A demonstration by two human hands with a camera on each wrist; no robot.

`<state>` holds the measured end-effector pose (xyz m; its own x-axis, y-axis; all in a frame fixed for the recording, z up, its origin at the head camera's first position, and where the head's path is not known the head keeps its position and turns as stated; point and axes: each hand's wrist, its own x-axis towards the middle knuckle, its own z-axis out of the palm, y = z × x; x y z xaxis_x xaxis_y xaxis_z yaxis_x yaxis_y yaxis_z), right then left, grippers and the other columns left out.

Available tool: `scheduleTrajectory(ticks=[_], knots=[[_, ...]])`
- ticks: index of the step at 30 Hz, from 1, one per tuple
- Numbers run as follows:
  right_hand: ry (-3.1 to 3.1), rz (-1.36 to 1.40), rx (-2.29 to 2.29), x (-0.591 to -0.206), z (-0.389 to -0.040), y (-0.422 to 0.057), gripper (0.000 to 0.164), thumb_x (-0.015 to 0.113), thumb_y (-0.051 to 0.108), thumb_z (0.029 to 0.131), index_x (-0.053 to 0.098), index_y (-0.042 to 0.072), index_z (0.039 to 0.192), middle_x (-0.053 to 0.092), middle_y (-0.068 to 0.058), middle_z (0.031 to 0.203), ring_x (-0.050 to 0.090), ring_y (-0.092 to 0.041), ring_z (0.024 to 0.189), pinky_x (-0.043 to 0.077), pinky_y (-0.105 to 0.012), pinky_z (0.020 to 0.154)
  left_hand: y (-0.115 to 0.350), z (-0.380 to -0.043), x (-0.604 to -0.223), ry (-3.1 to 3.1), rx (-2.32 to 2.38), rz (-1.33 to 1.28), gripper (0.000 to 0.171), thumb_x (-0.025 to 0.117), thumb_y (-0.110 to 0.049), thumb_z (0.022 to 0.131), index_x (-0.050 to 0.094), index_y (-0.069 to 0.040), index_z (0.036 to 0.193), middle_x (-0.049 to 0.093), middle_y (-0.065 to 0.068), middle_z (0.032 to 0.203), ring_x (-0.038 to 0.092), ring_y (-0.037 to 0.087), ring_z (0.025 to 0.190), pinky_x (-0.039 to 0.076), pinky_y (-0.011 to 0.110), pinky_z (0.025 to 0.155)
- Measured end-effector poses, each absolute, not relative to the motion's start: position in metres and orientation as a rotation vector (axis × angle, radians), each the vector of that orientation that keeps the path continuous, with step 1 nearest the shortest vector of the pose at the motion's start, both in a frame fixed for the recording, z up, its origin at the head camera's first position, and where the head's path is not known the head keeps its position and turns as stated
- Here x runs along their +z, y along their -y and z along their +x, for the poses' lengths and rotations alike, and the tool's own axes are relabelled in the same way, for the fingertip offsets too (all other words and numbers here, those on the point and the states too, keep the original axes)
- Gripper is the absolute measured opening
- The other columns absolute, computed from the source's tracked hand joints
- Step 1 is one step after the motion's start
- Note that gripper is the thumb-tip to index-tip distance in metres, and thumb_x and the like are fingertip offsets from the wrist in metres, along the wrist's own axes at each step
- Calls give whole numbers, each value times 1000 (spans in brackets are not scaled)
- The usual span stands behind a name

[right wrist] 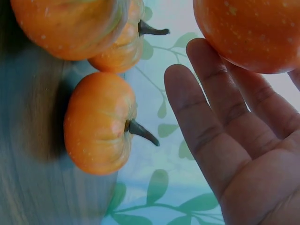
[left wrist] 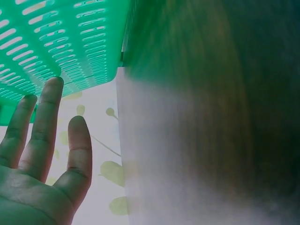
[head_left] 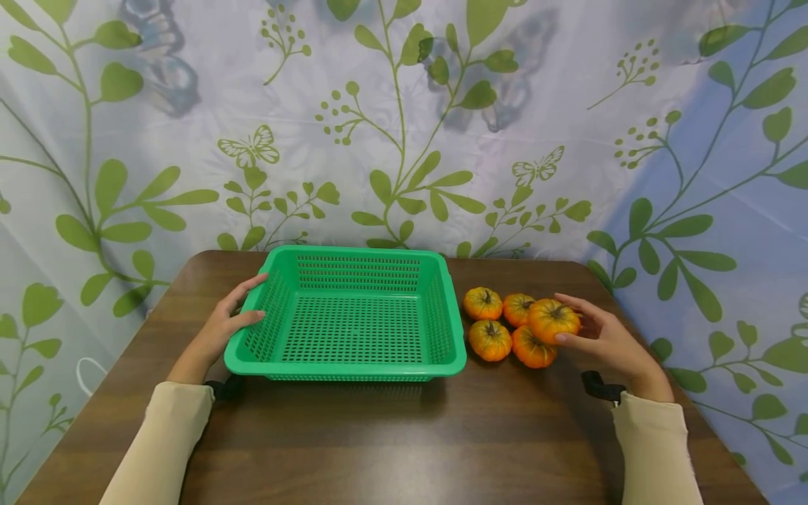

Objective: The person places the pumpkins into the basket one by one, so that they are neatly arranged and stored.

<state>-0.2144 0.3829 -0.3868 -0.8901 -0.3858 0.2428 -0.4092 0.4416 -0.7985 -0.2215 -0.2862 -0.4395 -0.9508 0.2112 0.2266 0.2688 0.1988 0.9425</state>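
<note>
A green perforated plastic basket [head_left: 353, 369] sits on the left and middle of the table. My left hand [head_left: 222, 319] holds its left rim, the thumb reaching over to the inner side. In the left wrist view, fingers [left wrist: 44, 131] stretch up along the basket's outer wall. My right hand [head_left: 602, 340] grips a small orange pumpkin [head_left: 554, 320] between thumb and fingers, over the other pumpkins. In the right wrist view that pumpkin [right wrist: 253, 33] rests against the fingertips. Several more small pumpkins [head_left: 490, 340] cluster right of the basket, with dark stems.
The brown wooden table [head_left: 404, 442] extends in front of the basket toward me. Behind it hangs a pale curtain [head_left: 353, 161] printed with green leaves and butterflies. A white cord loop [head_left: 82, 375] shows at the table's left edge.
</note>
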Motion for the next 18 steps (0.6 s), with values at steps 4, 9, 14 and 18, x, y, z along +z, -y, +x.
scheduleTrajectory(ticks=[4,9,14,18], knots=[[2667,741,1428,-386,-215,-377,70,74,-7,97,47,0,161,57,23,140,67,-1,110,57,-18,89,285,-221,-439,2405,-1886,-472,66,56,-9,109,36,-17,171,39,18,159,53,3,121,55,20,88],[2676,778,1449,-385,-216,-371,70,74,-7,97,44,-5,161,58,19,139,67,-4,110,58,-20,89,285,-221,-438,2423,-1870,-464,67,56,-10,109,34,-16,172,28,25,169,45,11,133,50,18,93],[2679,807,1468,-384,-216,-367,70,74,-8,97,43,-7,160,60,17,136,69,-6,109,60,-22,87,286,-222,-438,2441,-1868,-453,69,57,-9,108,33,-16,172,20,25,175,23,45,157,44,30,105],[2688,811,1463,-382,-217,-362,71,74,-6,97,43,-7,161,60,12,138,68,-5,111,59,-22,88,285,-221,-438,2430,-1870,-457,68,57,-9,108,34,-16,172,24,25,172,36,32,152,47,27,103]])
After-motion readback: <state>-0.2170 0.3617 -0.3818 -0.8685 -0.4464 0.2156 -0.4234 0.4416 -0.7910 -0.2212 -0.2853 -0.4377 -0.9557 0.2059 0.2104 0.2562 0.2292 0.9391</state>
